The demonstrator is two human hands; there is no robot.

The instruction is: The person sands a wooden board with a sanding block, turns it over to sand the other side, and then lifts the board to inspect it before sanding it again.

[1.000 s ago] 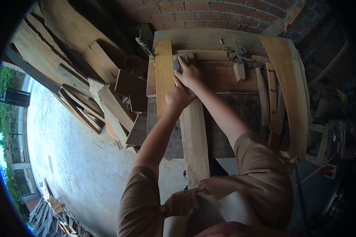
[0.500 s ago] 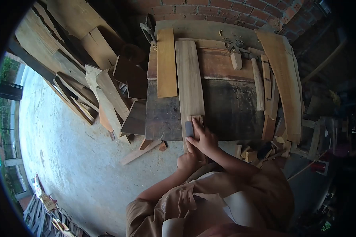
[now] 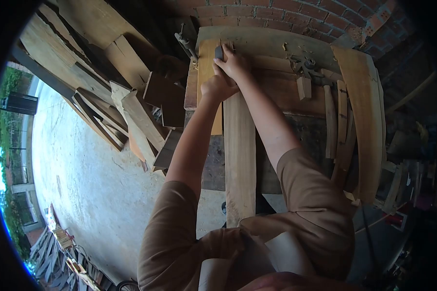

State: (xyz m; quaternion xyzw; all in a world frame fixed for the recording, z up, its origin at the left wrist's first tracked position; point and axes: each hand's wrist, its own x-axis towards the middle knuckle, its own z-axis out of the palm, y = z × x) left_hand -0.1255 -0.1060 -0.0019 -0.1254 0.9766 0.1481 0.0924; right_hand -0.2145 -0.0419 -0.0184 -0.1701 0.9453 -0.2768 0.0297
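Note:
A long pale plank (image 3: pixel 240 155) lies lengthwise on the dark workbench, its near end reaching past the bench edge toward my body. At its far end, my left hand (image 3: pixel 216 88) and my right hand (image 3: pixel 234 64) are closed close together on a wooden block tool with a dark flat piece (image 3: pixel 219 52) at its left side. Most of the tool is hidden under my fingers. To the left of the plank, a yellowish board (image 3: pixel 206 60) lies partly beneath my left hand and forearm.
A clamp (image 3: pixel 185 42) stands at the bench's left corner. A metal tool (image 3: pixel 303 65), a small wood block (image 3: pixel 304 87) and narrow strips (image 3: pixel 330 121) lie to the right, beside a wide board (image 3: pixel 361 116). Scrap boards (image 3: pixel 136 114) lean at left, and a brick wall (image 3: pixel 257 12) rises behind.
Both hands and the tool have moved away from my body, from the plank's near part to its far end. My arms are now stretched out, and the view has shifted slightly.

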